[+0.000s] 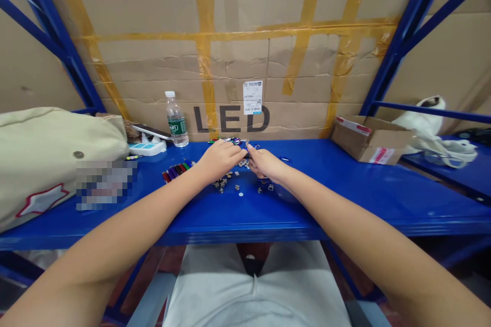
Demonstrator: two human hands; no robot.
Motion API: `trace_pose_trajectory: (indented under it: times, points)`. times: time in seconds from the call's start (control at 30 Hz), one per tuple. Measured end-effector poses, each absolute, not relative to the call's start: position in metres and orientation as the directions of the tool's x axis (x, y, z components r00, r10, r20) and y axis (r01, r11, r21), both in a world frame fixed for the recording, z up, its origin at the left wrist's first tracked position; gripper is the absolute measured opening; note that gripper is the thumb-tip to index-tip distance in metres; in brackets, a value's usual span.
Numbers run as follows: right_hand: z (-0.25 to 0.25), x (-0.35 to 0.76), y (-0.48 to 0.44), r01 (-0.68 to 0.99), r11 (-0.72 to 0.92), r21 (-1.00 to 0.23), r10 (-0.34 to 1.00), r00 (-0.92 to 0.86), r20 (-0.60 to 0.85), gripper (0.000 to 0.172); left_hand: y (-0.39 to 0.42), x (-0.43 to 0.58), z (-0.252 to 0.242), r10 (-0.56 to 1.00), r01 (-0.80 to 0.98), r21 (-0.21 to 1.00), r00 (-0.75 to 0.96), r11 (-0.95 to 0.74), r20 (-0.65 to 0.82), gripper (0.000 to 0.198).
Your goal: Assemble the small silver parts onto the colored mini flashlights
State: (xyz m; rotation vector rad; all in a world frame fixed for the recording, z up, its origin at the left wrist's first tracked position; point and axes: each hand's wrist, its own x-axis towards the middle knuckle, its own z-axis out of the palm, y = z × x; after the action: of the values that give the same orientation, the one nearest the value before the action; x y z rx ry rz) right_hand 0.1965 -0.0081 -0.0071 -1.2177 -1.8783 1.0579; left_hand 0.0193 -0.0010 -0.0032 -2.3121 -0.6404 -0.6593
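Note:
My left hand (222, 158) and my right hand (265, 164) meet above the middle of the blue table. The left fingers are closed together, their tips close to the right thumb. My right hand is pinched with its thumb up, and a small shiny piece (247, 142) shows at its tip. What each hand grips is too small and covered to name. Small metal pieces (221, 184) lie scattered below and between the hands. Several coloured pens (178, 169) lie in a row left of my left hand. More pens and shiny parts (233, 140) lie just beyond the fingers.
A water bottle (176, 121) stands at the back left, near a white power strip (148, 147) and a phone (151, 131). A cream bag (57, 148) covers the left end. An open cardboard box (368, 140) sits at the right. Taped cardboard (153, 66) walls the back.

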Motion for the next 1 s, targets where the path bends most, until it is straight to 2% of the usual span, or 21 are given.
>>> trace_pose_trajectory:
  times: [0.07, 0.1, 0.17, 0.27, 0.37, 0.53, 0.77, 0.83, 1.0]
  points:
    - [-0.006, 0.198, -0.008, 0.284, 0.096, -0.954, 0.889, -0.455, -0.046, 0.054, -0.003, 0.020, -0.001, 0.238, 0.580, -0.516, 0.777, -0.630, 0.582, 0.026]
    - [-0.006, 0.199, -0.007, 0.257, 0.077, -0.963, 0.871, -0.488, -0.061, 0.054, -0.003, 0.020, -0.001, 0.239, 0.584, -0.517, 0.775, -0.626, 0.585, 0.026]
    - [-0.006, 0.202, -0.004, 0.295, 0.153, -0.943, 0.888, -0.461, 0.000, 0.055, -0.003, 0.020, -0.002, 0.270, 0.600, -0.463, 0.755, -0.653, 0.597, 0.025]
    - [-0.007, 0.204, 0.002, 0.517, 0.391, -0.762, 0.911, -0.334, 0.241, 0.055, 0.000, 0.022, -0.006, 0.345, 0.592, -0.293, 0.730, -0.751, 0.590, 0.025]
    - [-0.008, 0.204, 0.004, 0.651, 0.490, -0.580, 0.870, -0.317, 0.378, 0.056, 0.002, 0.024, -0.009, 0.395, 0.566, -0.126, 0.701, -0.815, 0.593, 0.026]
    - [-0.010, 0.206, 0.005, 0.708, 0.472, -0.525, 0.873, -0.291, 0.392, 0.062, -0.003, 0.031, -0.009, 0.471, 0.558, 0.067, 0.624, -0.827, 0.624, 0.026]
    - [-0.009, 0.209, 0.002, 0.710, 0.480, -0.515, 0.868, -0.299, 0.396, 0.066, -0.004, 0.035, -0.007, 0.624, 0.509, 0.380, 0.500, -0.773, 0.600, 0.025]
    - [-0.004, 0.211, -0.003, 0.722, 0.540, -0.432, 0.826, -0.356, 0.438, 0.061, -0.003, 0.033, -0.004, 0.666, 0.485, 0.461, 0.470, -0.744, 0.580, 0.024]
    - [0.005, 0.216, -0.011, 0.777, 0.622, -0.099, 0.728, -0.526, 0.440, 0.039, -0.004, 0.024, 0.004, 0.736, 0.451, 0.588, 0.501, -0.671, 0.456, 0.025]
